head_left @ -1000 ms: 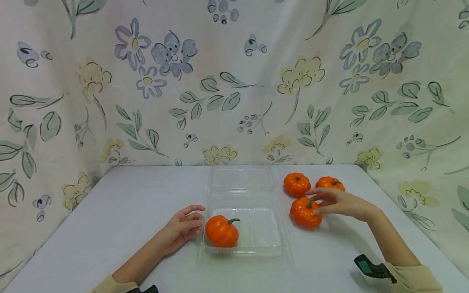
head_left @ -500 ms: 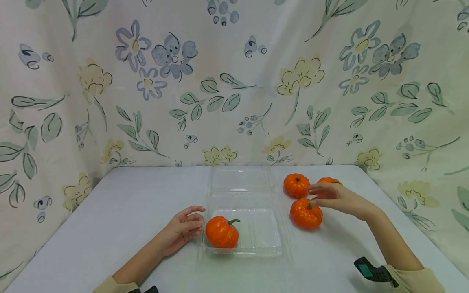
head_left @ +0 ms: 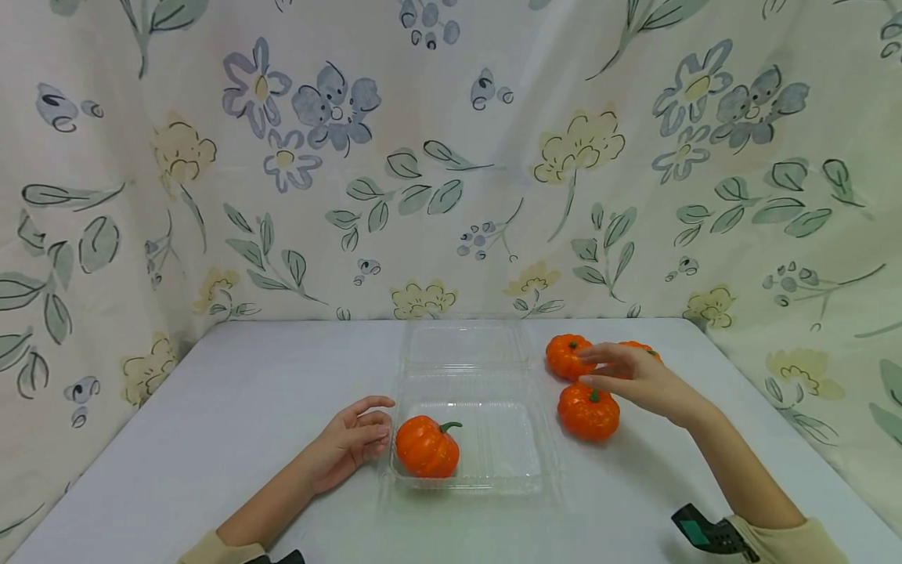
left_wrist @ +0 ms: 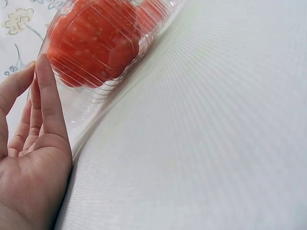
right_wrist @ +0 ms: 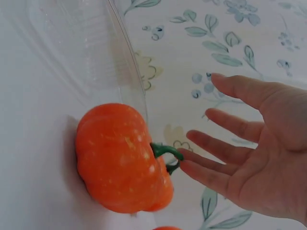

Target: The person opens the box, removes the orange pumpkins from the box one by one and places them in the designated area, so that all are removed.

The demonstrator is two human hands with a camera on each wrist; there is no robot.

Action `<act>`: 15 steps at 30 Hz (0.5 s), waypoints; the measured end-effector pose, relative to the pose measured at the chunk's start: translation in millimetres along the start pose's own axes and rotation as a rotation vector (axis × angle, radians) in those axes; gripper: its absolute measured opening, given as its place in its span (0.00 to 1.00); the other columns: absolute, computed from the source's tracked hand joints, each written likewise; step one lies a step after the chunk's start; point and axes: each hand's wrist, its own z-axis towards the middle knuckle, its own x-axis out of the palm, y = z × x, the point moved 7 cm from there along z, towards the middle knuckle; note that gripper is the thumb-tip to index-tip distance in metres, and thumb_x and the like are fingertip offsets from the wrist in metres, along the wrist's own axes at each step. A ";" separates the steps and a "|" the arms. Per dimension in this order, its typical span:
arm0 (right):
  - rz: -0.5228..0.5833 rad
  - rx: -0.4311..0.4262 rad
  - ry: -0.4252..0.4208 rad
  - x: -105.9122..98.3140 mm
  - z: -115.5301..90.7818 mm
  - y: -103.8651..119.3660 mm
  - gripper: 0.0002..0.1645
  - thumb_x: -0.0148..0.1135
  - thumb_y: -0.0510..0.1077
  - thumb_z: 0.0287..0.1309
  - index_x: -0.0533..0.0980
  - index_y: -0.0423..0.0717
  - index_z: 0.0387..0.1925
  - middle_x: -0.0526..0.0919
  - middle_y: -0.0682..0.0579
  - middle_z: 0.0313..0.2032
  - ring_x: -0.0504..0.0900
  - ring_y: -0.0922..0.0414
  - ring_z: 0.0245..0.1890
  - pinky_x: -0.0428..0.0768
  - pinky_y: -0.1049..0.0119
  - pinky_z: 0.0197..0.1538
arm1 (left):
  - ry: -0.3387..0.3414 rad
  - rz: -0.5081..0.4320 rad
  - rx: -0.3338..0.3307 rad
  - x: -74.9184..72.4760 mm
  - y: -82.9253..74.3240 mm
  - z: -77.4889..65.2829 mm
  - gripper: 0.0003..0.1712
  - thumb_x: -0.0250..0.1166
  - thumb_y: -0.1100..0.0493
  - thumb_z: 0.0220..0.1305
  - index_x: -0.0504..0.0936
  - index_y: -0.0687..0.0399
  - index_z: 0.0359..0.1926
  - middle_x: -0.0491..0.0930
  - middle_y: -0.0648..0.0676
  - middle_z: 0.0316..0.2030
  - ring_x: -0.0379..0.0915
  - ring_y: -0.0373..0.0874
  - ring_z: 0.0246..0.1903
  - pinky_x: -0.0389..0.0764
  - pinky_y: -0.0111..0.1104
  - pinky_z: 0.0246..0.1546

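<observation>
A clear hinged plastic container [head_left: 503,458] lies with its lid [head_left: 461,345] folded back. One orange toy pumpkin [head_left: 426,448] sits in its left front part. Along the container's left wall rests my left hand [head_left: 350,440], fingers fairly straight and touching the side, as the left wrist view also shows. My right hand [head_left: 644,382] hovers above three more pumpkins, holding nothing, its fingers spread. Below it is the near pumpkin [head_left: 588,413]; the back left pumpkin [head_left: 564,356] and the back right pumpkin [head_left: 644,350] are partly hidden by it. Fingertips overlap a green stem [right_wrist: 165,151] in the right wrist view.
Everything stands on a white table [head_left: 296,368]. A floral curtain [head_left: 451,235] hangs behind its back edge and along both sides. A dark wrist strap [head_left: 712,533] sits by the right sleeve [head_left: 785,540].
My right hand has risen off the near pumpkin and shifted back and left, over the gap toward the back left pumpkin. My left hand and the container have stayed put.
</observation>
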 end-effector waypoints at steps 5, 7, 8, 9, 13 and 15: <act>0.005 -0.009 -0.016 2.9 0.7 5.7 0.30 0.67 0.52 0.72 0.75 0.40 0.67 0.80 0.37 0.64 0.81 0.39 0.62 0.86 0.48 0.58 | -0.002 0.000 -0.002 0.5 -0.5 -0.3 0.16 0.57 0.70 0.78 0.75 0.47 0.58 0.82 0.45 0.40 0.82 0.34 0.36 0.86 0.24 0.45; 0.005 -0.014 -0.024 2.6 0.9 6.5 0.30 0.67 0.51 0.72 0.75 0.39 0.67 0.79 0.37 0.65 0.81 0.38 0.62 0.87 0.49 0.57 | -0.003 0.000 -0.002 0.6 -0.6 -0.3 0.16 0.57 0.70 0.78 0.75 0.47 0.58 0.82 0.45 0.40 0.82 0.34 0.36 0.86 0.24 0.45; 0.007 -0.013 -0.029 2.3 1.0 6.6 0.30 0.67 0.51 0.72 0.75 0.39 0.67 0.79 0.37 0.66 0.81 0.39 0.62 0.87 0.50 0.57 | -0.004 0.001 -0.001 0.6 -0.7 -0.4 0.16 0.57 0.70 0.78 0.75 0.47 0.59 0.82 0.45 0.40 0.82 0.34 0.36 0.86 0.24 0.45; 0.007 -0.010 -0.034 2.1 1.0 6.5 0.30 0.67 0.51 0.72 0.75 0.39 0.67 0.79 0.37 0.66 0.81 0.39 0.62 0.87 0.51 0.57 | -0.003 0.002 -0.001 0.5 -0.7 -0.4 0.16 0.57 0.70 0.78 0.75 0.47 0.59 0.82 0.45 0.41 0.82 0.34 0.36 0.86 0.24 0.45; 0.027 -0.019 -0.044 3.1 1.2 9.6 0.31 0.67 0.51 0.72 0.74 0.38 0.68 0.77 0.37 0.68 0.81 0.38 0.63 0.87 0.55 0.56 | -0.002 0.003 0.002 0.1 -0.5 -0.4 0.17 0.56 0.70 0.78 0.75 0.47 0.59 0.82 0.45 0.41 0.82 0.34 0.36 0.86 0.24 0.45; 0.040 -0.035 -0.045 4.8 1.4 12.7 0.31 0.67 0.50 0.72 0.74 0.37 0.68 0.77 0.37 0.68 0.81 0.37 0.63 0.87 0.56 0.56 | 0.001 0.003 0.003 -0.3 -0.1 -0.2 0.17 0.56 0.70 0.78 0.75 0.47 0.59 0.82 0.45 0.41 0.82 0.34 0.36 0.86 0.24 0.45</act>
